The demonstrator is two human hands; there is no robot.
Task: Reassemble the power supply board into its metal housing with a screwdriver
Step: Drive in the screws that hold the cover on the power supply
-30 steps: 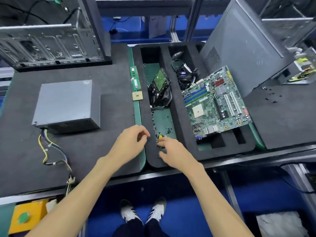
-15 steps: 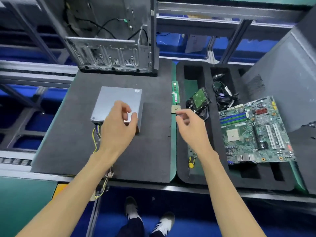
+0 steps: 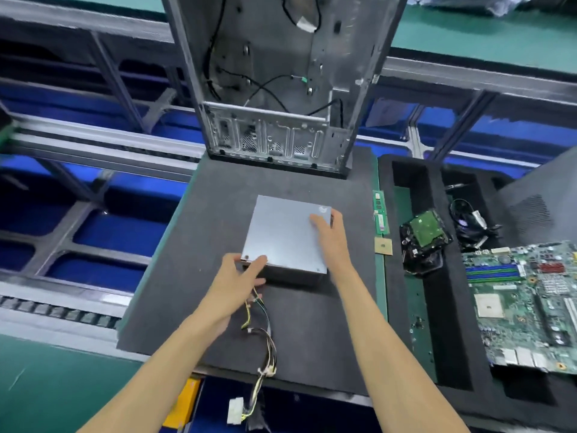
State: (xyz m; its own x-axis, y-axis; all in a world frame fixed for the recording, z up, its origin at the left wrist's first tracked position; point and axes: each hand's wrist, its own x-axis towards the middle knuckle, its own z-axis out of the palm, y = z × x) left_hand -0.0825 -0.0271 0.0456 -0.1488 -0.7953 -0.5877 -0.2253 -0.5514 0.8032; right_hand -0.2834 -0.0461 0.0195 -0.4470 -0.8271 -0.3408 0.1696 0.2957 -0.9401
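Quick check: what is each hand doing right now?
Left hand: grips the near left corner of the power supply box.
Right hand: fingers lie on the box's far right corner; whether they grip it cannot be told.

Even overhead light is falling softly; faint shadows are pooling beneath the left hand (image 3: 232,284), and wide-angle distortion is bending the edges.

A dark foam mat (image 3: 312,323) is laid over a green bench top (image 3: 46,385). On the mat, a grey metal power supply box (image 3: 287,235) is set near the middle, and an open computer case (image 3: 278,89) is stood at the far edge. A black foam tray (image 3: 437,323) is placed just right of the mat. A bundle of wires (image 3: 265,342) is trailed across the mat and over its near edge.
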